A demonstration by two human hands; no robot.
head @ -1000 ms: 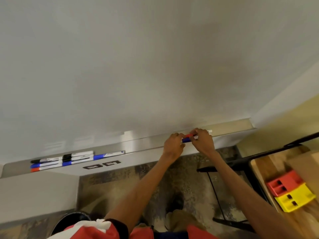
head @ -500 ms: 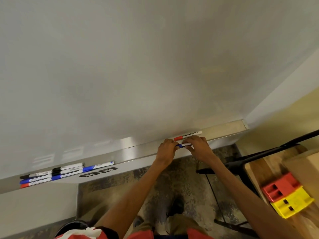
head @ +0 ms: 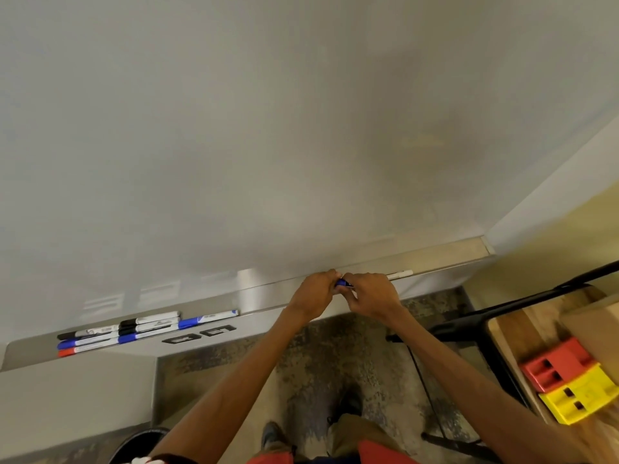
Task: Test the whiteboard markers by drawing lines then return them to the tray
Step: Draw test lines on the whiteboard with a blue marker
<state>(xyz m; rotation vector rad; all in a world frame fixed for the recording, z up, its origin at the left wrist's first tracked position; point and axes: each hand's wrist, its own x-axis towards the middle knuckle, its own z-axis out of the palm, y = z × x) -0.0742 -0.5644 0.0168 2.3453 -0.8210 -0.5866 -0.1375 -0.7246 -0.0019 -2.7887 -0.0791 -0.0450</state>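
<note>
A blue marker [head: 344, 283] is held between both hands just in front of the metal tray [head: 261, 298] under the whiteboard [head: 301, 128]. My left hand [head: 313, 293] grips one end and my right hand [head: 370, 294] grips the other, so only a short blue part shows between them. Another marker [head: 400, 274] lies in the tray just right of my right hand, mostly hidden. Several black, blue and red markers [head: 134, 329] lie together at the tray's left end.
A wooden table [head: 542, 333] with black legs stands at the right, carrying a red block [head: 556, 363] and a yellow block [head: 579, 395]. A dark round bin [head: 140, 443] sits at the lower left. Patterned floor and my shoes are below.
The hands have closed together around the blue marker, hiding most of it. The red-capped marker in the tray is now largely covered by my right hand. The view shifted slightly.
</note>
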